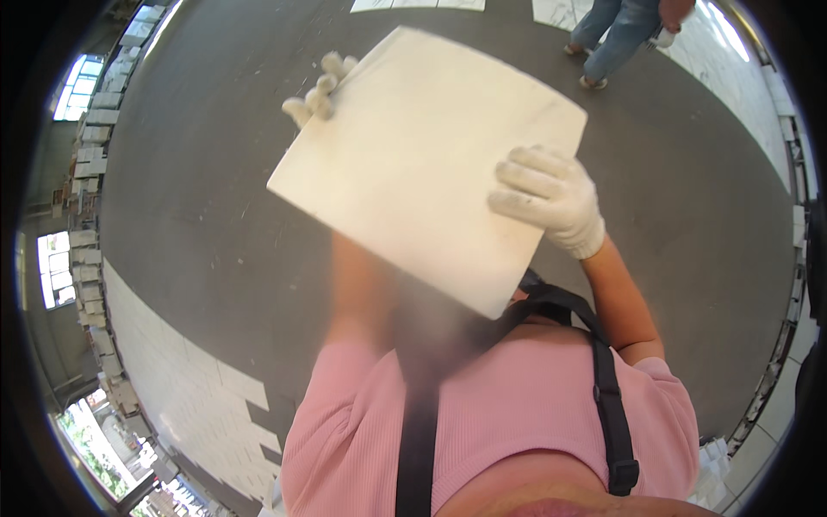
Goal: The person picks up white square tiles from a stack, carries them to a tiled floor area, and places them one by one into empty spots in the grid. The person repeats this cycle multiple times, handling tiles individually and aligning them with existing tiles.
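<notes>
A square white tile (413, 164) with faint grey veining is held up before me, tilted, its corners toward the top and bottom of the view. My left hand (323, 89), in a white glove, grips its upper left edge; the fingertips show past the edge and the rest of the hand is behind the tile. At the right edge, my right hand (556, 198), also gloved in white, has its fingers laid over the tile's face; its thumb is hidden. The tile covers part of my left forearm.
Grey floor (198, 198) spreads around me. Rows of white tiles (185, 388) lie at the lower left, and more pale tiles (724, 103) lie at the upper right. Beside these stands a person in jeans (616, 39). Stacked pieces (90, 172) line the left side, below windows.
</notes>
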`<state>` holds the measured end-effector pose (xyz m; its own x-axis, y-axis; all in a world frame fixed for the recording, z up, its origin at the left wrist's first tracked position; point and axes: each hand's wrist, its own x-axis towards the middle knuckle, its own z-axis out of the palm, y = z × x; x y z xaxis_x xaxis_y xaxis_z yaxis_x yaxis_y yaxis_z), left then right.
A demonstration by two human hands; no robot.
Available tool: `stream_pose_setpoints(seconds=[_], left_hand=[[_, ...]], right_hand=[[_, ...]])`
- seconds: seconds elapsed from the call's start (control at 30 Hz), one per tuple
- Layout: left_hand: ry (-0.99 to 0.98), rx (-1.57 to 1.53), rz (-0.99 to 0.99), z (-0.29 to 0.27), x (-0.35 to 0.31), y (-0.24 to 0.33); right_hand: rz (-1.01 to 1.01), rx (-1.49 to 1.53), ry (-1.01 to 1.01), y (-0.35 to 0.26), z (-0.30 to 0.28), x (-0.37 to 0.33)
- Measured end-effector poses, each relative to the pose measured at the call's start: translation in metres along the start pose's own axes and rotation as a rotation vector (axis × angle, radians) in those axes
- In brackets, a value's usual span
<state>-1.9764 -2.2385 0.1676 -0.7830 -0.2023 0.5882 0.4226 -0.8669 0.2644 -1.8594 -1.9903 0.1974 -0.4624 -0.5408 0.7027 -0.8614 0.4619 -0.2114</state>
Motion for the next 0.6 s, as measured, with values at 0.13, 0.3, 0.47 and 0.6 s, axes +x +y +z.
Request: stream_pose_setpoints(seconds=[0.13,0.3,0.47,0.6], left_hand=[[0.266,-0.059,-0.135,-0.046,0.025,-0.022],[0.227,-0.021,-0.441,-0.165,0.065,-0.058],[0.834,0.872,-0.768,-0.219,0.13,-0.178],[0.672,0.753,-1.156,-0.22,0.184,-0.257]], right_hand=[[0.035,0.114,-0.043,0.068,0.02,0.018],[0.255,0.324,0.034,0.16,0.057,0.029],[1.257,0.676,0.295,0.266,0.068,0.02],[1.436,0.59,0.612,0.353,0.064,0.008]])
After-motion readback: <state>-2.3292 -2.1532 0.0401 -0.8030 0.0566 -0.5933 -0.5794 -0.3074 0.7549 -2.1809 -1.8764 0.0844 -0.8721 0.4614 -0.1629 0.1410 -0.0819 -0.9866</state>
